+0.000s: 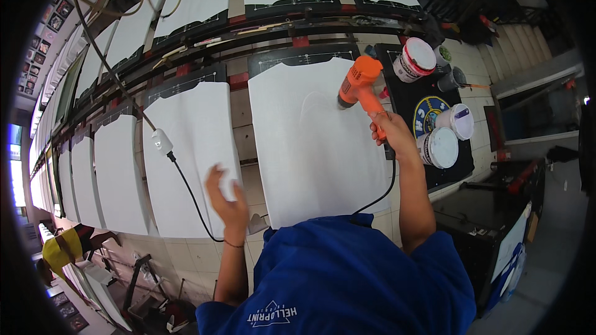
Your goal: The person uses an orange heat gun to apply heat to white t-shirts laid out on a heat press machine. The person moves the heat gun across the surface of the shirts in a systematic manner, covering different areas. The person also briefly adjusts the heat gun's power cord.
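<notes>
My right hand (395, 132) is wrapped round the handle of an orange heat gun (359, 80). The gun's dark nozzle points down and left, over the upper right part of a white cloth (304, 149) that is spread on a dark board (298, 56). From the handle a black cord (392, 180) curves down towards my blue shirt. My left hand (228, 203) is raised with fingers apart and nothing in it, over the right edge of a neighbouring white cloth (189, 142). A white plug connector (162, 142) hangs on a cable close to that hand.
On a black board (428, 177) at the right stand several tubs, among them a pink-rimmed tub (415, 60) and a white-lidded tub (439, 147). More cloth-covered boards run left and across the back, behind a dark rail (261, 31). A person in yellow (62, 251) is at far left.
</notes>
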Demonstrator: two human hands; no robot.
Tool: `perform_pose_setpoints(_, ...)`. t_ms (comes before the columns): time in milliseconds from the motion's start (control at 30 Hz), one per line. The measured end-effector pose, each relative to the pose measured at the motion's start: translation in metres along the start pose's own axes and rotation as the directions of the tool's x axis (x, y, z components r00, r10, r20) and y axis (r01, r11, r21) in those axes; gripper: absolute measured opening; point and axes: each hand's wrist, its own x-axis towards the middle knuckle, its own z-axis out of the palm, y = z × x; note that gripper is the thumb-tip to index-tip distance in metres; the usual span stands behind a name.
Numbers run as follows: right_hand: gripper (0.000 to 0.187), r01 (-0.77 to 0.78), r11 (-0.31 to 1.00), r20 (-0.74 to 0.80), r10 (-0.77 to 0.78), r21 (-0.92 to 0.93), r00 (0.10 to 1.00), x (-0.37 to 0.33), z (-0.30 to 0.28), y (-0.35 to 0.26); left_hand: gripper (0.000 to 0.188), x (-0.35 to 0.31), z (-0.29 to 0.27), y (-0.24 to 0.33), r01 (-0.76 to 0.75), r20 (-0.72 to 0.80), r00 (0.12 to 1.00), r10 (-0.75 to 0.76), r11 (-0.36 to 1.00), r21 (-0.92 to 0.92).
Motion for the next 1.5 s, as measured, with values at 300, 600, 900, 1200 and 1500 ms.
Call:
perform_pose_setpoints(300,0.030,-0.045,0.998,0.000,0.045,0.040,0.999,-0.015,-0.015,0.006,0.041,-0.090,-0.042,-0.118,0.690,-0.168,0.701,-0.693,0.601,0.403)
perform_pose_setpoints(600,0.032,-0.080,0.997,0.049,0.080,-0.009,0.996,-0.032,0.012,0.011,0.025,-0.156,-0.057,-0.155,0.746,-0.273,0.659,-0.701,0.564,0.353)
perform_pose_setpoints(900,0.032,-0.014,0.995,0.071,0.021,-0.103,0.997,-0.008,0.041,0.003,0.021,-0.152,-0.032,-0.162,0.690,-0.330,0.715,-0.616,0.548,0.473)
perform_pose_setpoints(1200,0.031,-0.039,0.999,0.160,0.039,0.002,0.986,0.016,0.048,-0.019,0.020,-0.142,-0.032,-0.158,0.725,-0.381,0.688,-0.618,0.555,0.408)
perform_pose_setpoints(1500,0.031,0.006,0.999,0.178,0.003,-0.049,0.984,0.028,0.062,-0.021,0.023,-0.144,-0.028,-0.157,0.738,-0.416,0.675,-0.610,0.551,0.390)
